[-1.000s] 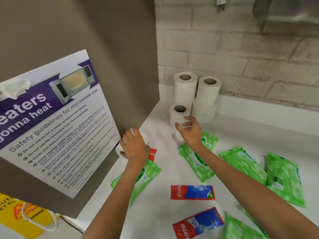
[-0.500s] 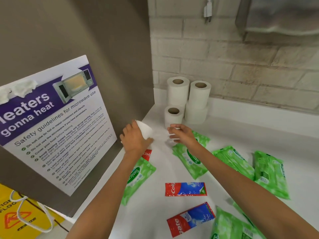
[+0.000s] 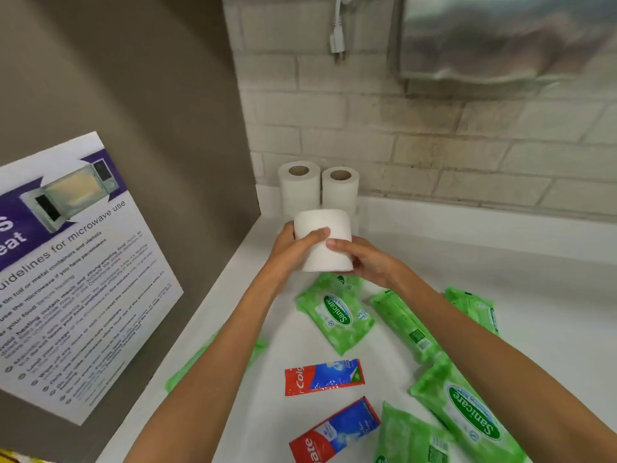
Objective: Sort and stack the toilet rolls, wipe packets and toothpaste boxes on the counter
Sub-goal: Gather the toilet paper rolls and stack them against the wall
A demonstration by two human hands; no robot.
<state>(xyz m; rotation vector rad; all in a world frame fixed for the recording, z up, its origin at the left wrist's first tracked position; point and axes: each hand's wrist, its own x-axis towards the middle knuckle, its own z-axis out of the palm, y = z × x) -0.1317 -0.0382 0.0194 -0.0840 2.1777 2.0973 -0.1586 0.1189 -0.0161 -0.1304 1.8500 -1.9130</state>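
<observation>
A white toilet roll is held upright above the counter between my left hand and my right hand. Behind it, in the corner, two stacks of toilet rolls stand side by side; a lower roll in front of them is hidden by the held one. Several green wipe packets lie loose on the white counter. Two red-and-blue toothpaste boxes lie flat nearer me, one in the middle and one at the bottom edge.
A grey panel with a microwave safety poster borders the counter on the left. A brick wall runs behind, with a hanging plug and a metal dispenser above.
My left hand lifted the roll from the counter's left edge and carried it right. My right hand came onto it, so both hands hold it in front of the stacks.
</observation>
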